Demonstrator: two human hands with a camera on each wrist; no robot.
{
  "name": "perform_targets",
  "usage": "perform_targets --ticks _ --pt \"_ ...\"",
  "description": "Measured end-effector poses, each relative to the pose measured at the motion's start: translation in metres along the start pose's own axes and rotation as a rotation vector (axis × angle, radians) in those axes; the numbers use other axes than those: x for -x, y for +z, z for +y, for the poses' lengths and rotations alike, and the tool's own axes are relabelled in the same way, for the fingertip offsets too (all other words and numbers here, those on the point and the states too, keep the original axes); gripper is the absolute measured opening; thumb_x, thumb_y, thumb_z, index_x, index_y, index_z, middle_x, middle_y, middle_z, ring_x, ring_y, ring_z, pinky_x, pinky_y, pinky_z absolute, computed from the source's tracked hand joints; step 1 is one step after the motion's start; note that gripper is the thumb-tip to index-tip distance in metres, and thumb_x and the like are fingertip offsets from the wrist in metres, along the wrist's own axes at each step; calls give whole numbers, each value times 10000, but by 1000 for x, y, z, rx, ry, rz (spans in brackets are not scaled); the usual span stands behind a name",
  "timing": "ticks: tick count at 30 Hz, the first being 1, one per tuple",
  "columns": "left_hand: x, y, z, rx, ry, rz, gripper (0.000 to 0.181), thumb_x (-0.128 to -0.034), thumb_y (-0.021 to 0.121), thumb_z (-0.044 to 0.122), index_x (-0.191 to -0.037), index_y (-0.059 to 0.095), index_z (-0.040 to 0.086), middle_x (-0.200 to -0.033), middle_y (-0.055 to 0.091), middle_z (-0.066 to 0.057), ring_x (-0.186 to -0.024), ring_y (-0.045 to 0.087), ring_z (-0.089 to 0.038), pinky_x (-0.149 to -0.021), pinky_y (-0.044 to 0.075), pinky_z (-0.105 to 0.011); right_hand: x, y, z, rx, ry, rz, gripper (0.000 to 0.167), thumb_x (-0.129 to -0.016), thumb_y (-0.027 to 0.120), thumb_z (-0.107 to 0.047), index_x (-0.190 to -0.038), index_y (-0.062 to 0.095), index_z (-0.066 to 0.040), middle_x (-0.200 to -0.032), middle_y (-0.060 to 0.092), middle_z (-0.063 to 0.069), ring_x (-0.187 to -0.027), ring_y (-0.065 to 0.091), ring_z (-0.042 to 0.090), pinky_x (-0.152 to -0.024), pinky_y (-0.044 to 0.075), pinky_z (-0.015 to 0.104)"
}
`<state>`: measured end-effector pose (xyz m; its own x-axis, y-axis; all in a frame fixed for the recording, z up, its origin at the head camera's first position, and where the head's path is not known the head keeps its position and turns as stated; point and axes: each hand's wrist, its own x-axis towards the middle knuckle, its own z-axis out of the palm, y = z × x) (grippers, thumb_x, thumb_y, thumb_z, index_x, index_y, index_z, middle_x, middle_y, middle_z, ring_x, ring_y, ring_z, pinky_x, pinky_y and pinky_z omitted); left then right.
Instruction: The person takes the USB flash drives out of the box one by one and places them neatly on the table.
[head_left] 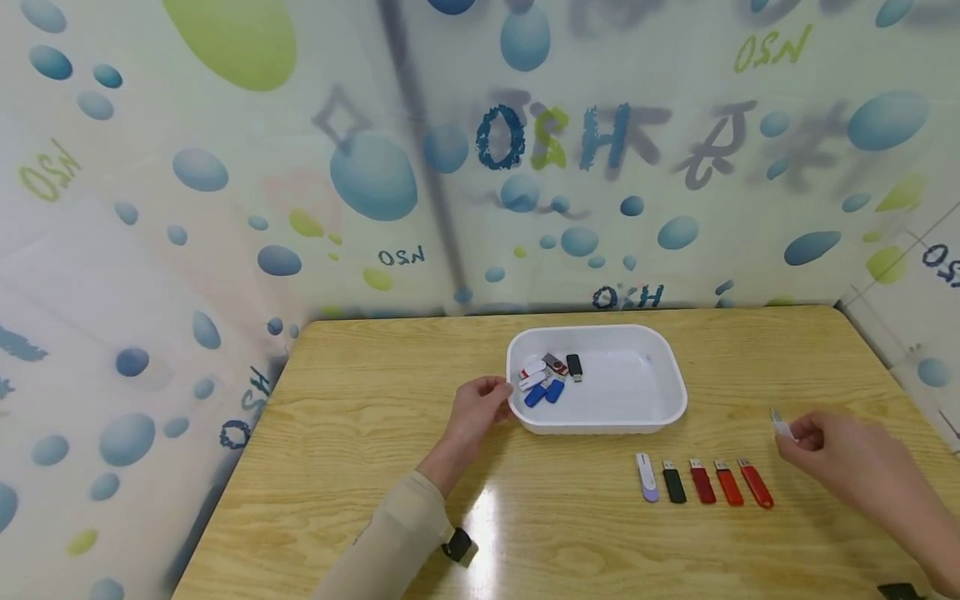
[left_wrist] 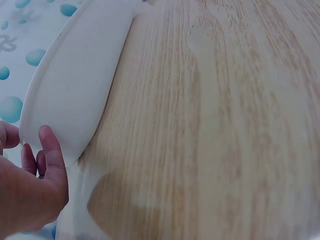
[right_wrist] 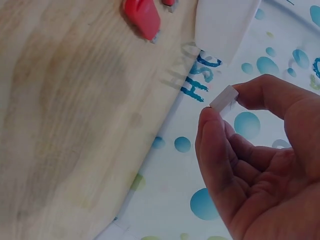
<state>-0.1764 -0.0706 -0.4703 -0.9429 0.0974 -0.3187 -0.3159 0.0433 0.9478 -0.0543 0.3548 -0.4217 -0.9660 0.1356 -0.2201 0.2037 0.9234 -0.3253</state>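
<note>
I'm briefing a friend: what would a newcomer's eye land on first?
Probably the oblong white plastic tray, with mixed-colour USB sticks at its left end. Then the row of five white-lilac, black and red USB sticks in front, left of the right grip, which pinches a pale USB stick.

We see a wood-grained desk (head_left: 360, 417), glossy in one streak, a smooth plastic tray (head_left: 600, 428) near its far edge, plastic USB sticks (head_left: 702, 485) with metal plugs (head_left: 697, 463), a matt cloth sleeve (head_left: 401, 529).

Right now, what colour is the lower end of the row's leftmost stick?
The lower end is pale purple, clearest in the head view.
</note>
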Motion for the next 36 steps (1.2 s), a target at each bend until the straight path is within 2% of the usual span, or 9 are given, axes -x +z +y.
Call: perform_targets --ticks 12,19,26,30,36 --pt "-2 0 -2 4 -4 -4 317 -1004 630 144 -1234 629 -73 -1129 641 -154 -890 657 -193 -803 609 -297 8 21 17 7 48 -116 440 -959 682 -344 -982 658 95 -819 662 59 -708 551 202 -587 488 365" --pt "-3 -1 -3 -8 -7 -4 308 -998 635 153 -1222 635 -60 -1142 649 -165 -905 663 -204 -805 609 -298 9 30 23 4 54 -95 423 -963 677 -318 -960 658 104 -798 663 65 -696 556 203 -592 504 387" --pt "-1 -1 0 -16 -19 3 309 -1005 633 161 -1232 637 -49 -1164 648 -173 -921 661 -213 -821 612 -307 8 35 24 2 59 -119 416 -962 692 -316 -968 656 98 -822 666 85 -728 581 219 -646 539 453" --pt "-2 -1 -1 -8 -15 6 315 -1005 633 153 -1236 633 -62 -1168 647 -182 -919 665 -215 -826 616 -317 7 37 23 5 62 -122 399 -957 686 -323 -957 659 75 -820 646 77 -731 550 229 -641 517 438" --pt "-2 0 -3 0 -5 13 315 -1001 641 147 -1229 635 -70 -1142 647 -168 -893 666 -209 -814 617 -320 10 41 22 13 24 -119 372 -948 691 -329 -950 675 42 -832 665 69 -734 570 223 -623 506 426"
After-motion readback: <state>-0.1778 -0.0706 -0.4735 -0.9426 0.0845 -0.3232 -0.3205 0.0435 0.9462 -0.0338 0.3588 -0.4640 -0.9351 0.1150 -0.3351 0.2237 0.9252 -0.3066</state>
